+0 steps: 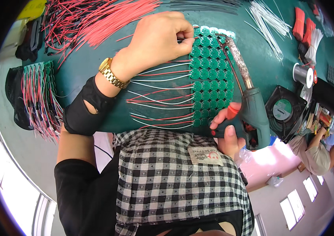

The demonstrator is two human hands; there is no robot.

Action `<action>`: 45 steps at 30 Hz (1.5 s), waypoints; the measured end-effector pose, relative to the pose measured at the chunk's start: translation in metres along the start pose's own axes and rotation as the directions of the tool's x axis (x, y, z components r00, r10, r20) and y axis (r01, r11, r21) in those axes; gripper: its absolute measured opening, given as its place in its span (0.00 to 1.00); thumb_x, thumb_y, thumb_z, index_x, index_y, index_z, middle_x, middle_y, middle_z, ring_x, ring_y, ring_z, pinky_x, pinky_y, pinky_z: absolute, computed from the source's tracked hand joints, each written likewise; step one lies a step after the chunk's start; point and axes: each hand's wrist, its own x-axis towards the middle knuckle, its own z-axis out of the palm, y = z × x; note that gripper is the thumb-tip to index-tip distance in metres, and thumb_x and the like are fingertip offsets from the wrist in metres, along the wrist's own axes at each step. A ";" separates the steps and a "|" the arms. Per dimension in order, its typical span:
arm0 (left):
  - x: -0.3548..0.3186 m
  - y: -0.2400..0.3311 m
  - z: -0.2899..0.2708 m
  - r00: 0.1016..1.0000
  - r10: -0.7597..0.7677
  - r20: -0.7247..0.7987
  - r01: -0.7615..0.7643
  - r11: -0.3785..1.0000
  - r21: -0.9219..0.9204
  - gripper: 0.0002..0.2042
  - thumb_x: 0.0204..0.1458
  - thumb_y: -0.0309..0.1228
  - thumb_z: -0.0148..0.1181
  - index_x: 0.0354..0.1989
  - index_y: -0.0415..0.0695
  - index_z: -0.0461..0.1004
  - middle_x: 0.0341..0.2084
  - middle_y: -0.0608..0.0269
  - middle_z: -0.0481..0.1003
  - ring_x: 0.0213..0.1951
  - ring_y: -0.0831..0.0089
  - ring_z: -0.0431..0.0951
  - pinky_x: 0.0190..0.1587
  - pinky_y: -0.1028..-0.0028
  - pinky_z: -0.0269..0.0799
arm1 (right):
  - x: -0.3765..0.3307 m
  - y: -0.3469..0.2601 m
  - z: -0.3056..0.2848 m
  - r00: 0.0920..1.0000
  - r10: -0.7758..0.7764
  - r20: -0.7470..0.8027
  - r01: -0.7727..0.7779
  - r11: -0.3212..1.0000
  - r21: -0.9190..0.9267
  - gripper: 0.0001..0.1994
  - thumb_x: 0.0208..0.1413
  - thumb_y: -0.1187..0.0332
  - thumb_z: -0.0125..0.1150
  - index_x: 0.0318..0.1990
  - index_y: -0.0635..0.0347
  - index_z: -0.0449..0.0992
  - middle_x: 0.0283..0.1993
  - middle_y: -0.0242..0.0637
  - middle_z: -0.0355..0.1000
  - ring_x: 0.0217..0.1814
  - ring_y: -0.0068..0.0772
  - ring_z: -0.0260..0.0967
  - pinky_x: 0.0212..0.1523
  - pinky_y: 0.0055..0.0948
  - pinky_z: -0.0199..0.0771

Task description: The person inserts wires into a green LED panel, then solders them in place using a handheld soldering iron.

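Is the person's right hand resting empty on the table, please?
No, the right hand grips the green handle of a soldering gun, whose tip reaches the panel of round green circuit boards.

Green circuit panel (211, 78) on dark teal table (269, 67); red and white wires (161, 94) attached. Soldering gun (253, 114) grey-green, red trigger. Apron (167, 173) black-and-white checked; watch (111, 73) gold.
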 end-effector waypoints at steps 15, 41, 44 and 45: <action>0.004 0.002 -0.014 0.997 0.073 0.029 -0.075 0.995 0.063 0.03 0.40 0.28 0.61 0.23 0.44 0.73 0.21 0.63 0.71 0.24 0.66 0.74 0.26 0.71 0.70 | 0.002 0.015 -0.009 0.992 -0.125 -0.004 0.124 0.981 0.150 0.26 0.52 0.63 0.56 0.55 0.66 0.57 0.31 0.43 0.66 0.26 0.30 0.65 0.28 0.28 0.70; 0.054 -0.064 -0.102 0.815 -0.039 -0.578 0.050 0.999 0.002 0.05 0.57 0.27 0.51 0.36 0.39 0.69 0.24 0.63 0.71 0.28 0.71 0.72 0.32 0.74 0.67 | -0.015 0.012 -0.012 0.988 -0.116 0.099 0.103 0.986 0.131 0.23 0.53 0.70 0.54 0.57 0.61 0.61 0.35 0.37 0.67 0.30 0.25 0.65 0.27 0.22 0.66; 0.053 -0.053 -0.114 0.768 -0.141 -0.624 -0.039 0.963 -0.265 0.06 0.58 0.27 0.50 0.38 0.38 0.69 0.24 0.69 0.71 0.26 0.83 0.69 0.31 0.81 0.66 | -0.019 0.012 -0.014 0.986 -0.131 0.100 0.121 0.988 0.099 0.23 0.53 0.70 0.53 0.58 0.59 0.62 0.34 0.36 0.67 0.30 0.24 0.65 0.26 0.21 0.65; 0.051 -0.049 -0.119 0.784 -0.216 -0.581 -0.031 0.922 -0.386 0.06 0.58 0.27 0.50 0.39 0.39 0.69 0.24 0.69 0.71 0.25 0.84 0.68 0.31 0.82 0.65 | -0.019 0.009 -0.013 0.985 -0.129 0.113 0.121 0.990 0.074 0.23 0.54 0.70 0.54 0.58 0.59 0.62 0.34 0.36 0.67 0.29 0.24 0.65 0.25 0.20 0.65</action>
